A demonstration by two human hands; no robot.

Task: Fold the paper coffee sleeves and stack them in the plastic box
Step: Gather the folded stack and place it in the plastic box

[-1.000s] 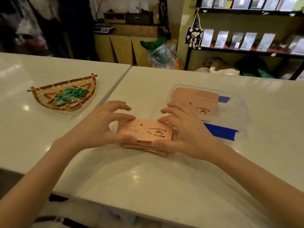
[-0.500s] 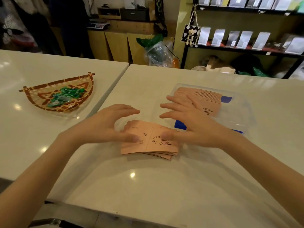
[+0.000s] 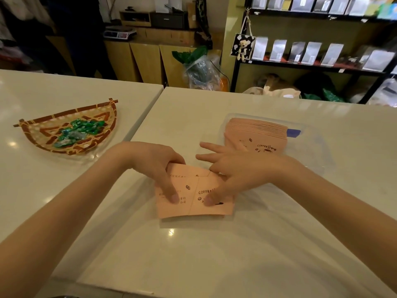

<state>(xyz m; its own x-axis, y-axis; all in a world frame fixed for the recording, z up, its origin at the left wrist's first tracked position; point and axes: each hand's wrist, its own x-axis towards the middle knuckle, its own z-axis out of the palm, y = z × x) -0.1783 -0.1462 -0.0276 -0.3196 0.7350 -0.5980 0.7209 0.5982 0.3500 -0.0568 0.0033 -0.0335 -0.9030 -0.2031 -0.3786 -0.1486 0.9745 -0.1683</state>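
Note:
A pink paper coffee sleeve (image 3: 193, 208) printed "COFFEE" lies on top of a small pile of sleeves on the white table, near the middle of the view. My left hand (image 3: 154, 162) grips its left part, thumb pressed on top. My right hand (image 3: 234, 171) pins its right part with the thumb, the other fingers spread out. Behind my right hand stands a clear plastic box (image 3: 309, 138) with blue clips. A thick stack of folded sleeves (image 3: 257, 134) fills its left side.
A woven half-round basket (image 3: 43, 145) holding green wrapped candies (image 3: 79, 132) sits on the adjoining table at the left. A seam runs between the two tables. Shelves with silver pouches and a wooden counter stand beyond the table's far edge.
The sleeve I held up a second ago came down onto the pile. Both hands moved closer in, and my thumbs now press on the top sleeve.

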